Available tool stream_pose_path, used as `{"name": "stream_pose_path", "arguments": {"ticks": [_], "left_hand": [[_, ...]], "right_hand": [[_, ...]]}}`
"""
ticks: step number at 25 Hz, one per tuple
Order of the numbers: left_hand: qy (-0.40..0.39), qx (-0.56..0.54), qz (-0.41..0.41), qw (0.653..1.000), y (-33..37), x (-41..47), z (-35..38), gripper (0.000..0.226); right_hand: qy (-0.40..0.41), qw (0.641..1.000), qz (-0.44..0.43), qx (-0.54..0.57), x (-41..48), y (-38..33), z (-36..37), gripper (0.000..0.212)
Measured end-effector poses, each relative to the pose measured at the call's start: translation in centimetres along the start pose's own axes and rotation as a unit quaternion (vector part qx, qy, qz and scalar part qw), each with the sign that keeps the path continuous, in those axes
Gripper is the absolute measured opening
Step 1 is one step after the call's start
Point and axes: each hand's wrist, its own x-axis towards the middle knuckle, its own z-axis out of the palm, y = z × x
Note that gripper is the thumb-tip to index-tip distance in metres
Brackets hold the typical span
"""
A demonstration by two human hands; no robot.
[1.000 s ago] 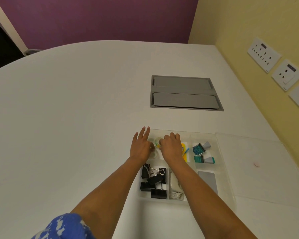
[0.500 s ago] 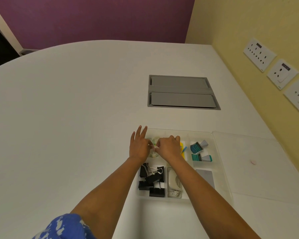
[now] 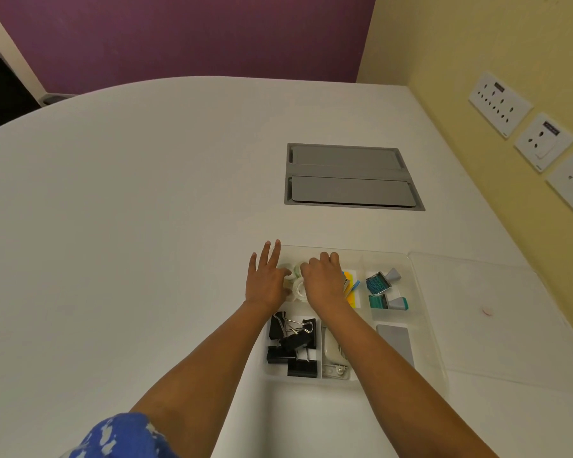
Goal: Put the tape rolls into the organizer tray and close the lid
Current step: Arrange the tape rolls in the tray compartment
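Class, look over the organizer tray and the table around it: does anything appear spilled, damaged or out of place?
Nothing stands out. The organizer tray holds its items within compartments, and the clear lid lies flat beside it, off. Both hands, left hand and right hand, are at the tape rolls.

Clear tape rolls (image 3: 299,285) lie in the open tray's (image 3: 424,312) far-left compartment.
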Motion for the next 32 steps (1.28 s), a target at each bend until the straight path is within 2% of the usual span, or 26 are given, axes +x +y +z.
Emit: {"name": "stream_pose_path", "arguments": {"ticks": [8, 10, 13, 16, 20, 23, 32], "left_hand": [[-0.004, 0.058, -0.013, 0.998, 0.6, 0.2, -0.4, 0.025], [-0.004, 0.063, -0.012, 0.998, 0.6, 0.2, -0.5, 0.024], [-0.002, 0.072, -0.007, 0.997, 0.6, 0.2, -0.4, 0.025], [-0.007, 0.09, -0.006, 0.996, 0.5, 0.3, -0.3, 0.032], [-0.019, 0.1, -0.004, 0.995, 0.5, 0.9, -0.5, 0.037], [-0.025, 0.106, -0.005, 0.994, 0.5, 1.0, -0.5, 0.034], [-0.02, 0.147, -0.01, 0.989, 0.6, 1.0, -0.3, 0.041]], "right_hand": [[-0.048, 0.997, -0.007, -0.067, 0.3, -0.6, -0.1, 0.02], [-0.05, 0.998, 0.012, -0.042, 0.4, -0.5, -0.4, 0.021], [-0.004, 0.998, 0.042, 0.036, 0.7, 0.3, -0.5, 0.024], [0.015, 0.998, -0.011, 0.068, 1.3, 0.9, -0.3, 0.037], [0.011, 0.996, -0.083, 0.005, 2.1, 1.0, -0.4, 0.039], [0.011, 0.995, -0.092, -0.039, 2.3, 0.9, -0.4, 0.034], [0.022, 0.994, -0.093, -0.046, 2.7, 0.8, -0.4, 0.032]]}}
